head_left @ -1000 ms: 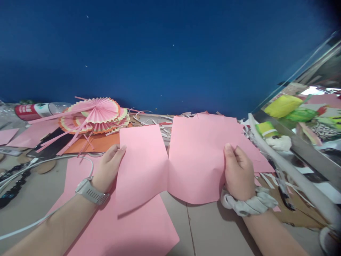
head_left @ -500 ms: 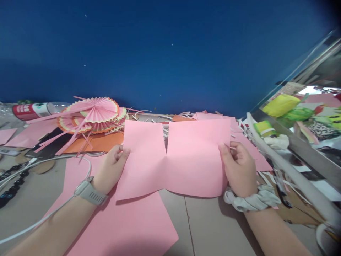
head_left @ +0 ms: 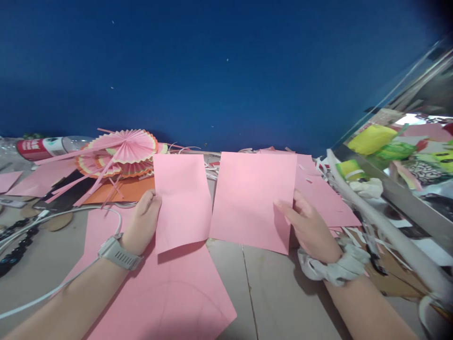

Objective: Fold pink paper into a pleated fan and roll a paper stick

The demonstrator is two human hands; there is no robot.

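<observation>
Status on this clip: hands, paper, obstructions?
Left hand gripping left pink piece; right hand gripping right pink piece. Pieces meet near bottom; whether joined, unclear. White cable beside left forearm.

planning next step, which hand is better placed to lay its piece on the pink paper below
Probably left: the left hand holds the left piece above the pink paper; the right hand holds the right piece farther right.

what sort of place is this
Probably a cluttered papercraft workspace: pleated paper rosettes lie toward the back, a large pink sheet is spread nearer, and the left hand and right hand each hold a piece of pink paper.
</observation>
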